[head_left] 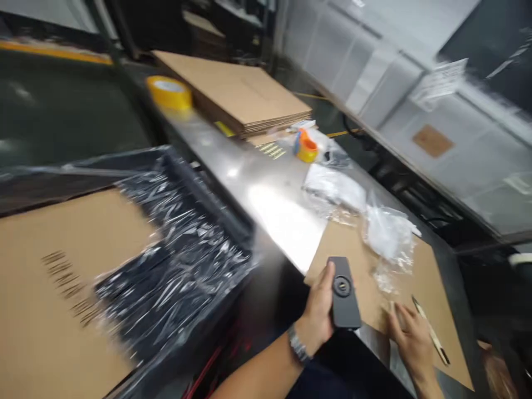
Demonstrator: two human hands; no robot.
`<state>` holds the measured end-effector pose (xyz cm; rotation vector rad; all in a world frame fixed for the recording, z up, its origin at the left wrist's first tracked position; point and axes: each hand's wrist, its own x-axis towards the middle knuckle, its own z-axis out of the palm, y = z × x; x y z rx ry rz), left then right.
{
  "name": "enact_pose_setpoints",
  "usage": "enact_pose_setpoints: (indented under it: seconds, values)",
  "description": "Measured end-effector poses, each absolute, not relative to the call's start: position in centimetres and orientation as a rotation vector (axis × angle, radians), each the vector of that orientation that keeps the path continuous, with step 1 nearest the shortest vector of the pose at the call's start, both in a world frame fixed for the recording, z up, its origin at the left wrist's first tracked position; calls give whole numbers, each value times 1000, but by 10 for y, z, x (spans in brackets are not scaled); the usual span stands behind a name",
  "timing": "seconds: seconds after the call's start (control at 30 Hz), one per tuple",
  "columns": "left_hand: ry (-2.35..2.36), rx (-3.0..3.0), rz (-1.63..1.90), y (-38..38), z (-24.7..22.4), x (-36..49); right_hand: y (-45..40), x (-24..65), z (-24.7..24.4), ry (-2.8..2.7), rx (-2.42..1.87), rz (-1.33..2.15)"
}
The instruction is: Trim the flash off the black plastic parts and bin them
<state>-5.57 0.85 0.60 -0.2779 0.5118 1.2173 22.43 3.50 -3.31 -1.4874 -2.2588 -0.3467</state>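
My left hand (pixel 319 310), with a metal watch on the wrist, is wrapped round a dark grey rectangular device (pixel 346 310) that has a round socket on its face. Over the cardboard sheet (pixel 428 277) is my right hand (pixel 411 335), its thumb and forefinger close around something small and pale that I cannot make out. A pen (pixel 432 332) lies on the cardboard just right of that hand. Clear plastic bags with white contents (pixel 388 233) rest on the sheet's upper part.
The metal table (pixel 220 160) holds a stack of flat cardboard (pixel 245 94), a yellow tape roll (pixel 169 93) and an orange-yellow tape roll (pixel 306 147). At left, a bin lined with black plastic (pixel 187 260) contains cardboard (pixel 75 233). Wrapped white boxes (pixel 390 83) stand beyond.
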Motion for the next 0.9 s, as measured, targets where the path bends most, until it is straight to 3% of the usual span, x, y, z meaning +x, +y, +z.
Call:
enact_pose_setpoints:
  seconds: [0.37,0.63,0.9]
  values:
    - [675,-85,925,33,-10,-4,29,244,-62,-2137,-1650,-322]
    - [246,-154,823,41,-30,21,36,294,-64,-1794,-1961,-454]
    - [93,-137,868,39,-30,40,45,322,-54,-1775,-2106,-240]
